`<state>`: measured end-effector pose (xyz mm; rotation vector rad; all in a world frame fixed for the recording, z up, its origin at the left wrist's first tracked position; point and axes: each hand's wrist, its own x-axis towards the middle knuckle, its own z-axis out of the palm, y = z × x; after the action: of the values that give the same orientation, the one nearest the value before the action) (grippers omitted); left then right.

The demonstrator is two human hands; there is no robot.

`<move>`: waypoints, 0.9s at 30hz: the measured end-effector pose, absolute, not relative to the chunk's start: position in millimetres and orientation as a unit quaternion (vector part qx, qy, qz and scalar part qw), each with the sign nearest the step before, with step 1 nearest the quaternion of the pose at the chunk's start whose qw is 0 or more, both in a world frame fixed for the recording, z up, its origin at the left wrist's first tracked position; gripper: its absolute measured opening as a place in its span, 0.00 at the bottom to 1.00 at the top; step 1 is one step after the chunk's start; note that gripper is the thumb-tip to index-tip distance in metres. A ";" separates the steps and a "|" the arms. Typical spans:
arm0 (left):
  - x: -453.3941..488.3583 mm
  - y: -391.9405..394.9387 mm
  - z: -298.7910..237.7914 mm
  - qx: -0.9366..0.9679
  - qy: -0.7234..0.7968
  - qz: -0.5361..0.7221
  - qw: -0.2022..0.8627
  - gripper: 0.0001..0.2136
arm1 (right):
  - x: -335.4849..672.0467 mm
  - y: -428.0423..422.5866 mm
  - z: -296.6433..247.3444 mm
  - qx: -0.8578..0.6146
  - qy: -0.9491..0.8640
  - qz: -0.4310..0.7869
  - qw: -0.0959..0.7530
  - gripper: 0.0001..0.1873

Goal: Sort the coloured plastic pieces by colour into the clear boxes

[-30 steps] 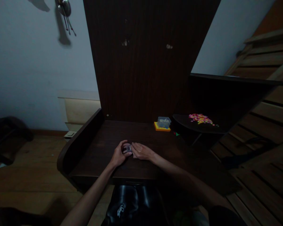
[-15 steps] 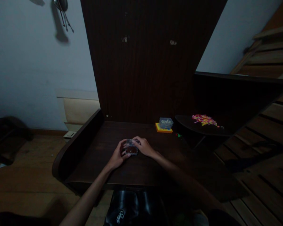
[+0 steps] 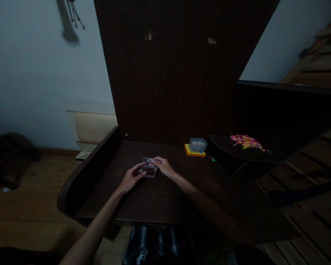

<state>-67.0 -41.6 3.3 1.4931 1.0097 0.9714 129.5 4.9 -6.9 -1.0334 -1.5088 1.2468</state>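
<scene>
A small clear plastic box (image 3: 149,168) with something reddish inside rests on the dark wooden desk (image 3: 165,198). My left hand (image 3: 130,177) touches its near left side with curled fingers. On the right, my right hand (image 3: 162,166) pinches the box's far edge, where the lid seems partly raised. Both hands are on the box.
A second clear box sits on an orange-yellow pad (image 3: 194,151) at the back of the desk. A pile of pink and yellow small pieces (image 3: 246,141) lies on a dark side shelf. A tall dark panel (image 3: 176,73) stands behind; a raised rail (image 3: 85,173) runs along the left.
The box moved slightly away from me on the desk with both hands on it. My right hand went from lying flat beside it to pinching its far edge.
</scene>
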 end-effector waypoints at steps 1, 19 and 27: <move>-69.1 -38.1 3.7 0.620 0.422 0.409 0.520 0.28 | 127.2 7.4 -7.2 -0.419 -0.608 0.505 0.447 0.25; -128.4 70.0 -11.0 0.659 0.569 0.483 0.096 0.23 | 186.1 5.2 -35.2 -0.478 -0.573 0.464 0.478 0.22; -136.3 78.8 -15.5 0.784 0.511 0.352 0.028 0.23 | 199.1 -7.2 -34.7 -0.477 -0.599 0.458 0.452 0.22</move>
<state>-136.3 78.8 -15.5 2.4207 1.5759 1.0857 199.1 -7.2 -34.7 -1.1776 -1.4806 1.1317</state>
